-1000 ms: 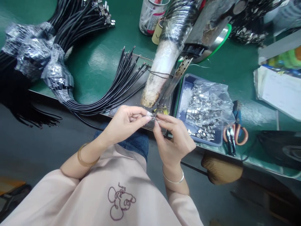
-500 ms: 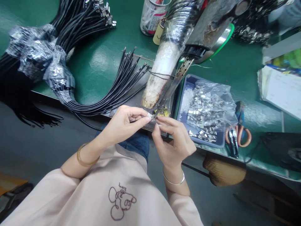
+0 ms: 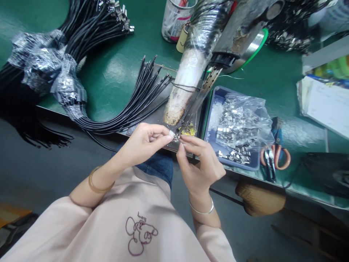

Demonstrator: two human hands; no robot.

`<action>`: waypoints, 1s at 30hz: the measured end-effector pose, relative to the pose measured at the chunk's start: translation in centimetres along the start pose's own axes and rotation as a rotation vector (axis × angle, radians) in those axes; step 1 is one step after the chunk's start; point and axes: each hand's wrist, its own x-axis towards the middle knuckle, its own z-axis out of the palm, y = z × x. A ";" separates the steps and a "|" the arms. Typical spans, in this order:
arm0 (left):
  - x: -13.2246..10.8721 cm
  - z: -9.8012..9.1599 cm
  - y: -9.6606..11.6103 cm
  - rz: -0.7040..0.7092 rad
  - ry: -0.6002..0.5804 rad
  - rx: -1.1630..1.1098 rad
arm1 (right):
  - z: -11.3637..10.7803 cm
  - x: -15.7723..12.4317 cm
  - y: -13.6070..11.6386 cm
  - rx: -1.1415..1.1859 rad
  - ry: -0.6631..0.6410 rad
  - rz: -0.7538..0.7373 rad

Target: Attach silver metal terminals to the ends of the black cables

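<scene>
Below the tip of a perforated metal shaft (image 3: 206,85), which looks like a fixed soldering iron, my two hands meet at the table's front edge. The closed fingertips of my left hand (image 3: 145,143) pinch the end of a black cable (image 3: 102,145), which runs behind my wrist; its end is mostly hidden by the fingers. A small shiny metal connector (image 3: 176,137) shows between the hands, at the tips of my right hand (image 3: 200,156). Its thumb and forefinger are closed on the connector. A white, film-wrapped bar (image 3: 181,87) slopes down just above my fingers.
Right of the hands lies a blue tray (image 3: 237,163) with metal connectors and a plastic bag. Orange-handled scissors (image 3: 283,159) are beside it. A bunch of black cables (image 3: 131,109) lies at left, near film-wrapped bundles (image 3: 43,62). A solder spool (image 3: 256,49) stands behind.
My hands have barely moved; a slight gap shows between the connector and the iron's tip. The whole view has shifted a little.
</scene>
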 end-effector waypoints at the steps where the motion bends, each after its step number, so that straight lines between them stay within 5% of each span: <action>1: 0.0 0.0 0.0 0.000 -0.005 -0.007 | 0.0 0.0 0.0 0.004 0.000 0.003; 18: -0.1 0.5 0.7 0.084 0.085 0.089 | -0.3 1.2 -0.2 0.010 -0.044 0.030; 30: -0.2 0.1 0.0 0.034 0.032 0.149 | -0.9 0.8 -0.4 -0.019 -0.120 0.001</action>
